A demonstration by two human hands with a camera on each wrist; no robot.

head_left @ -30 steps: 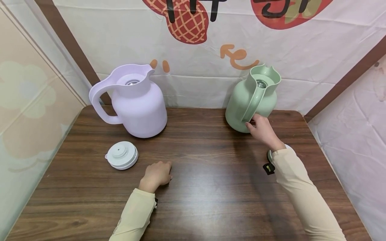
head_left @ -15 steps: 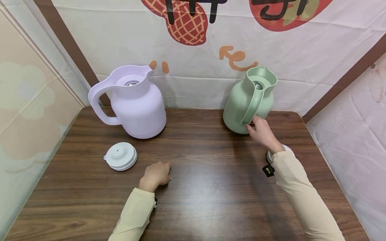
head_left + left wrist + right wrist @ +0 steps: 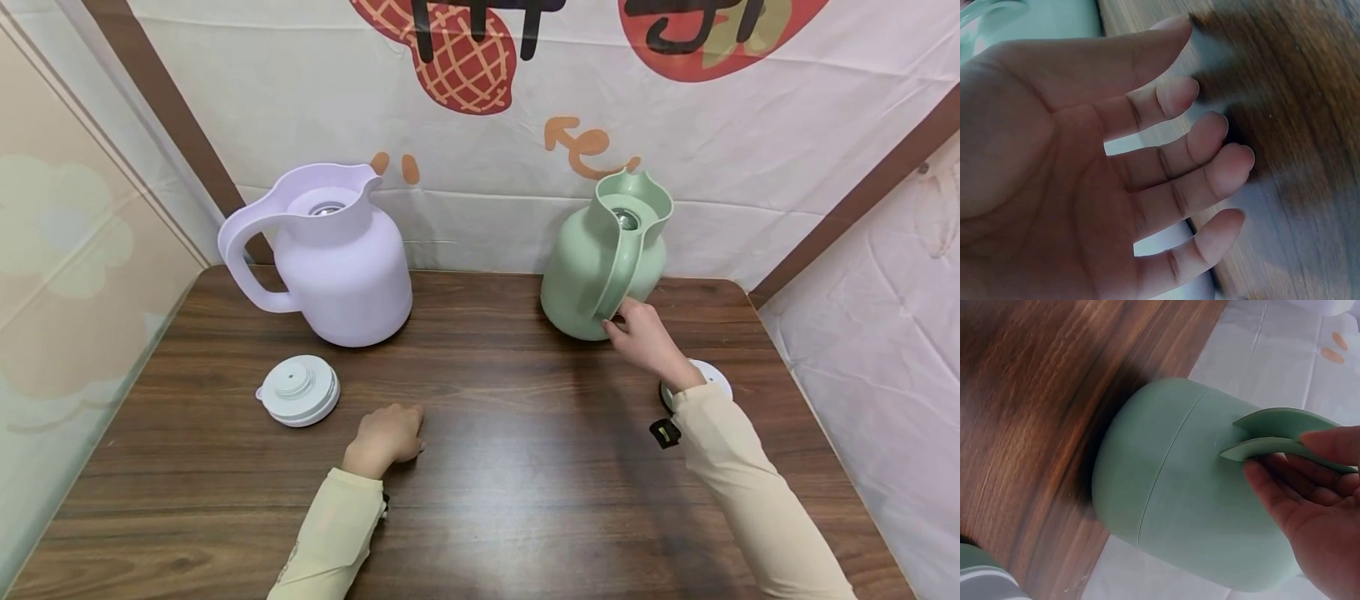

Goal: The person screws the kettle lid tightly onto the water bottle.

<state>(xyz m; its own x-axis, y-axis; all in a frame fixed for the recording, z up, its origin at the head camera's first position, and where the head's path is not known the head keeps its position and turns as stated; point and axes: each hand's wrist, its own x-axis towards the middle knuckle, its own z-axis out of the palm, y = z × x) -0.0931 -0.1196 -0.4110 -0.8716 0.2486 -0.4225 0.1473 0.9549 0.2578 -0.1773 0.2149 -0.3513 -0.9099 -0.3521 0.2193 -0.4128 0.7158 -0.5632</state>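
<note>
A green thermos jug (image 3: pixel 603 271) without its lid stands at the back right of the table. My right hand (image 3: pixel 643 337) grips the lower part of its handle; in the right wrist view the thumb lies on one side of the handle (image 3: pixel 1266 448) and the fingers curl behind it. My left hand (image 3: pixel 385 440) rests near the table's middle, holding nothing; the left wrist view shows its fingers (image 3: pixel 1175 194) loosely bent. To the back left stands a lilac thermos jug (image 3: pixel 345 267), also lidless. In front of that jug lies a pale round lid (image 3: pixel 298 390).
At the right, another round lid (image 3: pixel 712 377) lies on the wooden table (image 3: pixel 495 517), partly hidden by my right sleeve. A small black object (image 3: pixel 664 432) shows beside that sleeve. A printed cloth wall (image 3: pixel 480 225) closes off the back, close behind both jugs.
The green thermos jug has shifted left and slightly nearer, with my right hand on its handle throughout. More of the right lid shows now. My left hand has stayed put.
</note>
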